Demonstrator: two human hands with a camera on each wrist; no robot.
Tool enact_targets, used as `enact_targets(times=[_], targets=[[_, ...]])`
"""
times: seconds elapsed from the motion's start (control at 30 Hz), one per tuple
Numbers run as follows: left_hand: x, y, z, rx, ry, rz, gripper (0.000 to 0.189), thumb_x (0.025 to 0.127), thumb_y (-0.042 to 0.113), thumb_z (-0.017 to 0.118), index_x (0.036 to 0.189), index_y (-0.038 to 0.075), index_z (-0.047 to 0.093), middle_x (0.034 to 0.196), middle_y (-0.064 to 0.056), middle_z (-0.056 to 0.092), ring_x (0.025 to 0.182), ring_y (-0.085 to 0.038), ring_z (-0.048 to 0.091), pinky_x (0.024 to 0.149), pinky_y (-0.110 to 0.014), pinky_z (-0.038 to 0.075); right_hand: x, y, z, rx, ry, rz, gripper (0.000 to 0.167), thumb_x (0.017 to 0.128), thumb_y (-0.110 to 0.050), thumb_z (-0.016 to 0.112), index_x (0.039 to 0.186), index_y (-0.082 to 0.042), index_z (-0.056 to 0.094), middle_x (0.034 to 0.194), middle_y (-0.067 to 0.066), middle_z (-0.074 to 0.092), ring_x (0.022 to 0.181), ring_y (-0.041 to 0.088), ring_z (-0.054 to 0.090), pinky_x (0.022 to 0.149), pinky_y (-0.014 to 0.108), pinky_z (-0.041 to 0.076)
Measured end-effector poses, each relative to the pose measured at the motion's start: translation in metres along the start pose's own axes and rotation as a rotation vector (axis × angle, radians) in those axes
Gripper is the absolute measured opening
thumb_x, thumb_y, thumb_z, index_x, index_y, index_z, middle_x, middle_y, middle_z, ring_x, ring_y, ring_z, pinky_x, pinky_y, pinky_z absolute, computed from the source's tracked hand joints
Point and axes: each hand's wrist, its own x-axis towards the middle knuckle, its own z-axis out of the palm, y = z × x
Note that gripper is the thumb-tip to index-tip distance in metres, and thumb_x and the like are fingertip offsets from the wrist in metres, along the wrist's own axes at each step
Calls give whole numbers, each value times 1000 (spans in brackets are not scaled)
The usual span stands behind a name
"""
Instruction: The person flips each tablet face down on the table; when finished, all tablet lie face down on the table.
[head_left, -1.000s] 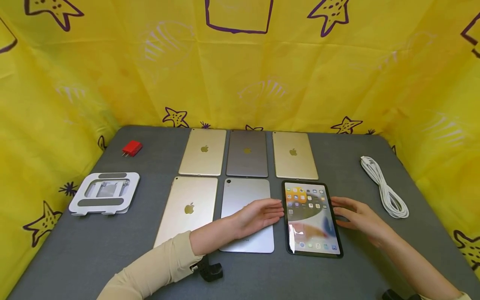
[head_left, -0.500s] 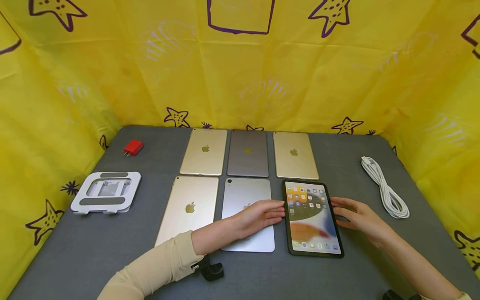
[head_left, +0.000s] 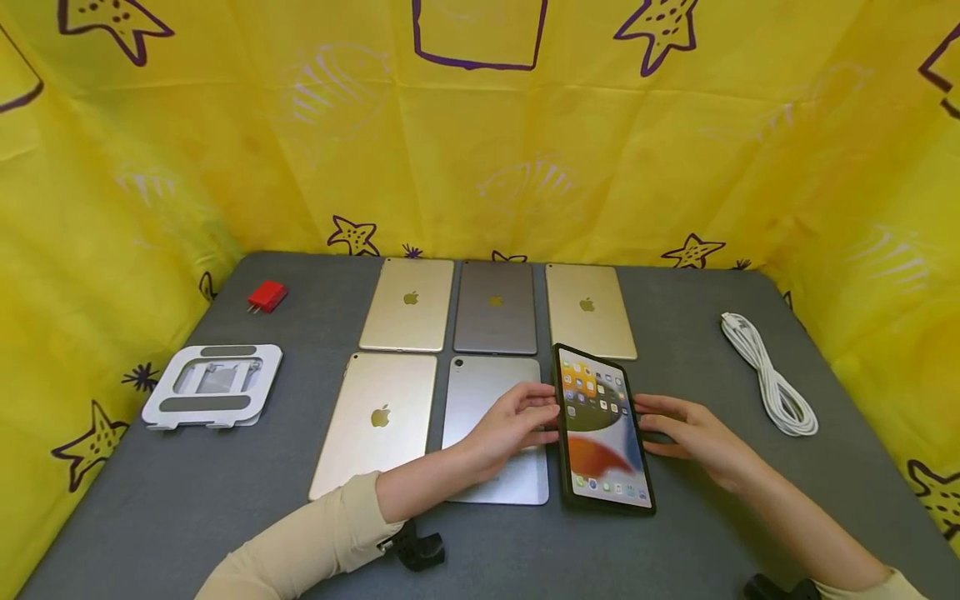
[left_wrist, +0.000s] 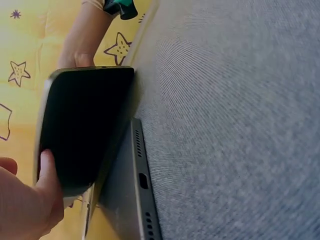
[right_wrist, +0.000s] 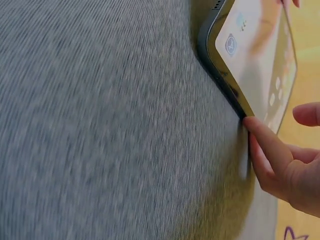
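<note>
A black-edged tablet [head_left: 606, 429] with its screen lit stands tilted in the head view, left long edge raised and right edge low by the table. My left hand [head_left: 517, 429] grips the raised edge; in the left wrist view, a digit lies against the tablet's dark back [left_wrist: 82, 125]. My right hand [head_left: 697, 437] touches the lower right edge with its fingertips, thumb held apart from the tablet in the right wrist view. Under my left forearm and hand lies a silver tablet [head_left: 465, 392], back up, partly hidden.
Face down lie a gold tablet [head_left: 382, 417] at left and, behind, two gold tablets [head_left: 408, 304] [head_left: 588, 308] flanking a grey tablet [head_left: 495, 304]. A folded white stand [head_left: 213, 387] and red charger plug [head_left: 266, 296] sit left; a white cable [head_left: 768, 375] lies right.
The lit tablet lay flat before; now its left edge is lifted and it has shifted slightly left. My left hand has taken hold of that edge, and my right hand has followed leftward.
</note>
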Motion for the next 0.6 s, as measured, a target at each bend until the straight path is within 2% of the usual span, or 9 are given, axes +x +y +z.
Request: enact_targets(times=[0.13, 0.3, 0.47, 0.6], targets=[[-2, 3, 1, 21, 19, 82, 36, 95, 1, 58, 128, -7, 46, 117, -16, 53, 91, -15, 63, 82, -39, 56, 4, -4, 11, 24, -20, 24, 58, 101, -11, 51, 144, 18, 26, 145, 39, 27, 105, 6, 57, 86, 39, 54], [-7, 9, 3, 23, 21, 156, 38, 93, -2, 61, 128, -6, 47, 115, -14, 53, 90, -13, 63, 78, -38, 58, 10, -8, 26, 39, -66, 38, 59, 102, -13, 51, 145, 16, 24, 149, 37, 24, 114, 17, 53, 87, 42, 54], [-10, 16, 5, 21, 8, 181, 40, 92, -1, 63, 129, -4, 46, 117, -15, 54, 92, -13, 63, 78, -37, 58, 15, -8, 37, 57, -81, 37, 59, 102, -12, 50, 146, 15, 23, 150, 35, 24, 121, 26, 49, 87, 43, 54], [-10, 19, 5, 23, 8, 181, 41, 92, -1, 64, 129, -2, 46, 119, -16, 54, 95, -14, 62, 79, -36, 57, 17, -8, 41, 81, -79, 33, 58, 102, -12, 49, 147, 14, 23, 150, 34, 25, 121, 25, 49, 87, 43, 54]])
